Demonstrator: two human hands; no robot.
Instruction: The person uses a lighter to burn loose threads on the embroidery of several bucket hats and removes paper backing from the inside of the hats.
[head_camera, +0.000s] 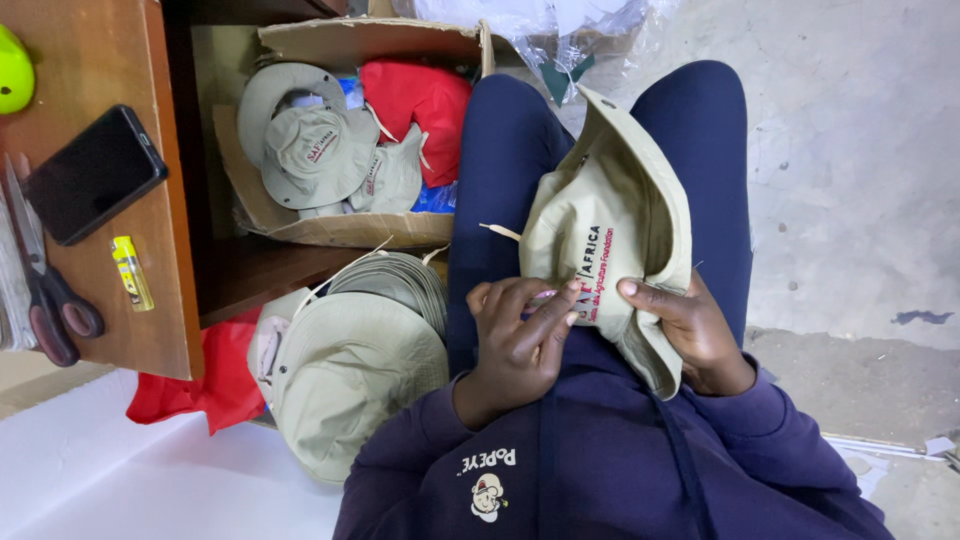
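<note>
**A:** At far left, what lay on the wooden desk (150, 200)?

**B:** Red-handled scissors (45, 290), a dark phone (93, 172) and a small yellow lighter (131, 272). Beside the desk, an open cardboard box (340, 230) held more khaki hats and red cloth, and a stack of khaki hats (350, 370) sat by the person's knee.

**A:** And the hands?

**B:** The left hand (515, 345) pinched the embroidered crown of the khaki sun hat (605, 230) lying on the lap; its grip closed on the cloth. The right hand (695, 335) clasped the brim, thumb on top.

**A:** How was that best handled?

**B:** Probably by keeping the fabric taut between both hands near the lettering. The hat's loose cord (498, 231) and the folded brim seemed the likeliest hindrances.
</note>
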